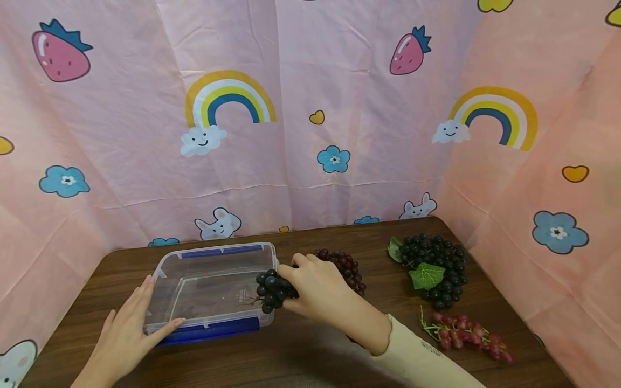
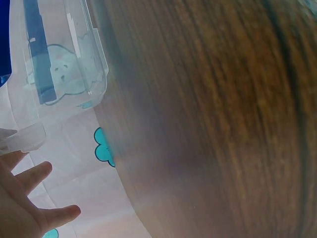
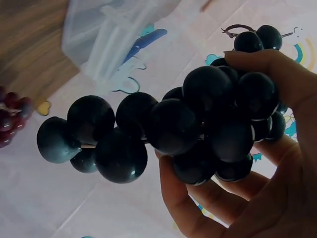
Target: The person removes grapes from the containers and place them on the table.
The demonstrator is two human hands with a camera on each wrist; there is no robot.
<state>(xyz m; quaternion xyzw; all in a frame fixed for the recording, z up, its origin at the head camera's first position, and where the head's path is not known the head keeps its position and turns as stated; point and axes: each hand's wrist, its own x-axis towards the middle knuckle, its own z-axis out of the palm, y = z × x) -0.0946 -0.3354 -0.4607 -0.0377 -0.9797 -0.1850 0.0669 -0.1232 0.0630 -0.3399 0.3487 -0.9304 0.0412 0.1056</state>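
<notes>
My right hand (image 1: pixel 317 285) grips a bunch of black grapes (image 1: pixel 273 291) over the right end of a clear plastic box (image 1: pixel 213 253) with blue clips. Up close in the right wrist view, thumb and fingers curl round the dark round grapes (image 3: pixel 173 126), and part of the bunch sticks out past the fingers. Against the box's left end rests my left hand (image 1: pixel 123 328), its thumb lying along the near rim. Its fingers (image 2: pixel 34 176) look straight and spread in the left wrist view. Through the see-through walls, no fruit shows inside the box.
Dark red grapes (image 1: pixel 343 267) lie behind my right hand, partly hidden by it. Toward the right are a large bunch of black grapes with green leaves (image 1: pixel 443 269) and a smaller pinkish-red bunch (image 1: pixel 466 335). Patterned cloth (image 1: pixel 310 199) hangs round the wooden table (image 1: pixel 359 231).
</notes>
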